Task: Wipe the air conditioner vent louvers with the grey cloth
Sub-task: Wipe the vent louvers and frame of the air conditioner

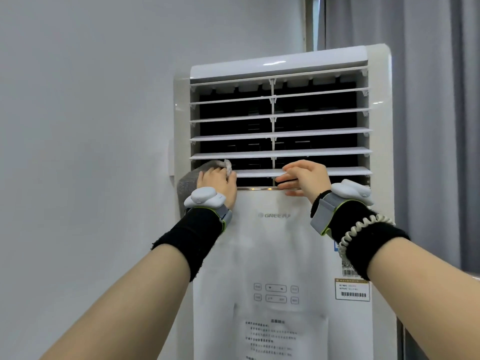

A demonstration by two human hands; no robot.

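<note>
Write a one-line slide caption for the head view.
Left hand presses grey cloth on the lowest louver while right hand steadies it.

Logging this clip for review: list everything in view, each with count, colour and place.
air conditioner: one, white, standing centre-right
louvers: seven or so, white, across the vent up top
cloth: one, grey, at lowest louver's left end
stickers: two or three, on unit's right edge
notice: one, white sheet, low on front panel
curtain: grey, right of unit
wall: pale grey, left
left hand: holds cloth
right hand: grips lowest louver, mid-span
wristbands: two, black
</note>
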